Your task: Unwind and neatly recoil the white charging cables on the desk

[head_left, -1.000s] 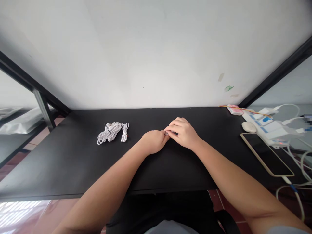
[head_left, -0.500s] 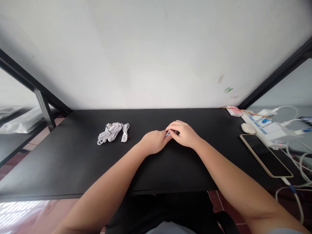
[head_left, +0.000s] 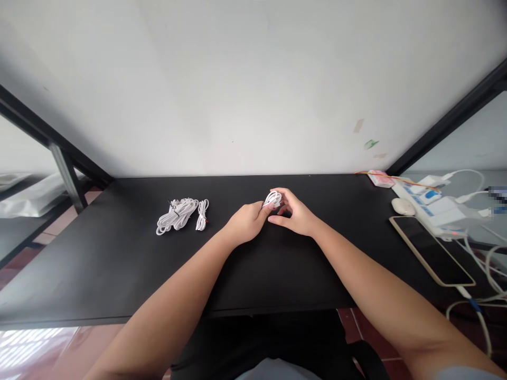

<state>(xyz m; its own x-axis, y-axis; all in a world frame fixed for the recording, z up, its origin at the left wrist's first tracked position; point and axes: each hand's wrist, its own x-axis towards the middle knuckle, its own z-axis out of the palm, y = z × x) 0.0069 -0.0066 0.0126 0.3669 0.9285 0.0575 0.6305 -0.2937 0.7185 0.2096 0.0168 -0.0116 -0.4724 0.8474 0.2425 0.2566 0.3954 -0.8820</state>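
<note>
A coiled white cable (head_left: 272,198) is pinched between the thumb and fingers of my left hand (head_left: 249,221), above the middle of the black table (head_left: 245,285). My right hand (head_left: 296,214) curves around the coil's right side, thumb and fingers spread apart; its fingertips are close to the loops, partly behind them. To the left lies a bundle of white cables (head_left: 177,215) with dark ties. Beside that bundle rests a smaller tied white cable (head_left: 202,215) with a reddish spot on it. The underside of the held coil is hidden by my left hand.
On the right side are a phone (head_left: 433,250) with a charging cable, a white oval case (head_left: 403,206), a power strip (head_left: 415,199) crowded with chargers, and a pink-and-white box (head_left: 381,179). A pale wall (head_left: 253,95) borders the table's back edge.
My right hand has opened away from the coil, and the white loops now show above my left thumb. The view has shifted slightly. Both cable bundles on the table stay put.
</note>
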